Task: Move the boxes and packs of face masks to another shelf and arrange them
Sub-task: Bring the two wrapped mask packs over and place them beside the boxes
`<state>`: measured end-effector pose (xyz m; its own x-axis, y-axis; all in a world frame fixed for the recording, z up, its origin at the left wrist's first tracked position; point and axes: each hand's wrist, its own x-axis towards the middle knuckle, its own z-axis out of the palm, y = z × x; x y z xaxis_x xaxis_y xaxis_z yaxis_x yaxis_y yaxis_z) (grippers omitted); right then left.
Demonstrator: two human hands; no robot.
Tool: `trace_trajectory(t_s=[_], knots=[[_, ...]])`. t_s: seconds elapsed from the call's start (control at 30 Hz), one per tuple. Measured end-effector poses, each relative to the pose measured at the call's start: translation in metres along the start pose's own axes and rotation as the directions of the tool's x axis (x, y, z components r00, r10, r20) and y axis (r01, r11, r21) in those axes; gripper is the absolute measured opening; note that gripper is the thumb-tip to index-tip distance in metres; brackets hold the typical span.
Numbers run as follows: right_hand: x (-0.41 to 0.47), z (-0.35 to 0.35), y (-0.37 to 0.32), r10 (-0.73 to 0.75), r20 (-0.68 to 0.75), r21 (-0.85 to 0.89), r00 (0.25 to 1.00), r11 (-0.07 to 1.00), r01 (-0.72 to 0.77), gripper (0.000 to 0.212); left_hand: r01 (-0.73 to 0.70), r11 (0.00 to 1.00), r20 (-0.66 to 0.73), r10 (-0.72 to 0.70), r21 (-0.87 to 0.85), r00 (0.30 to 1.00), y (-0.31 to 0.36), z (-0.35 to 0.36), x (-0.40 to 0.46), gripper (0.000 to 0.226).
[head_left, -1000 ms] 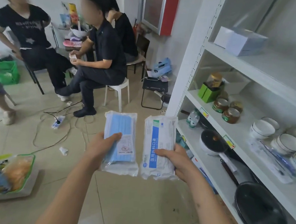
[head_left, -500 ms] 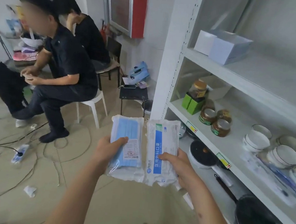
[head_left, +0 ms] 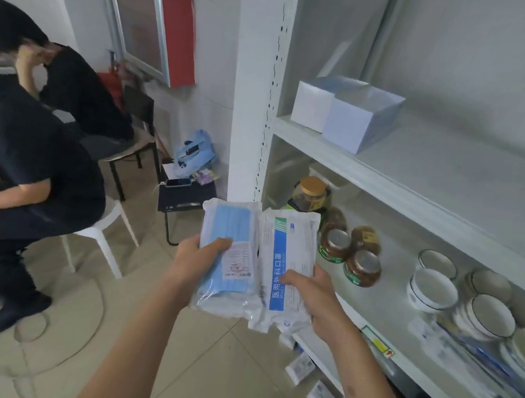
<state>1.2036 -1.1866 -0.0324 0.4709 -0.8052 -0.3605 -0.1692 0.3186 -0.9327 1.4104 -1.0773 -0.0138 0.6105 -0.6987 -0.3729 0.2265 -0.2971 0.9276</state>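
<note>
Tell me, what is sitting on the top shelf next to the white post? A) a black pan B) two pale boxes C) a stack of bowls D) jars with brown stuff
B: two pale boxes sit side by side on the top shelf, while the jars and bowls are on the shelf below.

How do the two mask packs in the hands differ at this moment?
The left pack shows blue masks through clear wrap with a small red-printed label; the right pack is opaque white with a blue printed stripe. The left hand grips the left pack, the right hand the right pack. Both are sealed, held upright, side by side, before the shelf.
</note>
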Motion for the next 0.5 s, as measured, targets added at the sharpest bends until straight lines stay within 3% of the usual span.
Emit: trace_trajectory(t_s=[0.23, 0.37, 0.5], knots=[[0.049, -0.002, -0.034, -0.001, -0.051, -0.008, 0.999, 1.0, 0.0, 0.038, -0.045, 0.998, 0.071, 0.041, 0.053, 0.997, 0.035, 0.01, 0.069, 0.032], [0.057, -0.004, -0.074, -0.001, -0.076, -0.105, 0.997, 0.994, -0.007, 0.037, -0.086, 0.993, 0.149, 0.073, 0.083, 0.986, 0.069, 0.011, 0.101, 0.031], [0.042, -0.023, -0.136, -0.028, -0.103, -0.206, 0.994, 0.978, 0.007, 0.05, -0.167, 0.98, 0.223, 0.139, 0.109, 0.965, 0.118, 0.002, 0.132, 0.03]])
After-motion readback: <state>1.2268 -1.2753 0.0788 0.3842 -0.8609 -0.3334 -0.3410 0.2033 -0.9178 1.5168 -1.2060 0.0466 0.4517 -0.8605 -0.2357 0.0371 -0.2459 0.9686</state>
